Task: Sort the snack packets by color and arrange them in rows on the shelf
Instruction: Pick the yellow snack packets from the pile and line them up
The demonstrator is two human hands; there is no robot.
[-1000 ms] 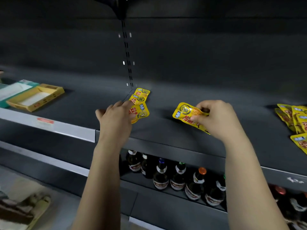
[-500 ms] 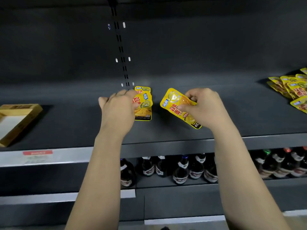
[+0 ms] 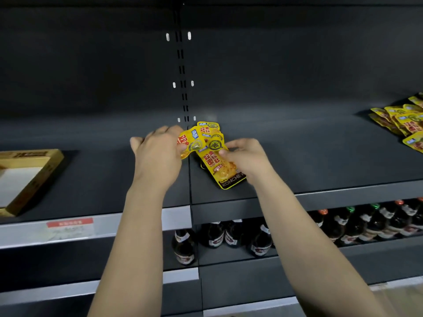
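On the dark shelf [image 3: 297,156], a short row of yellow snack packets [image 3: 209,129] overlaps near the middle, by the upright post. My left hand [image 3: 158,154] pinches one yellow packet [image 3: 190,144] at the row's left side. My right hand [image 3: 245,160] grips another yellow packet [image 3: 223,167], laid over the front of the row with its black bottom band toward me. A loose pile of yellow packets [image 3: 405,121] lies at the far right of the same shelf.
An open yellow cardboard tray [image 3: 34,170] sits at the shelf's left end. Dark bottles [image 3: 231,239] stand in a row on the lower shelf. A red price label [image 3: 69,223] marks the shelf's front rail.
My right hand has carried its packet left onto the front of the row. My left hand now pinches a packet lifted at the row's left side. The view has shifted right and closer.
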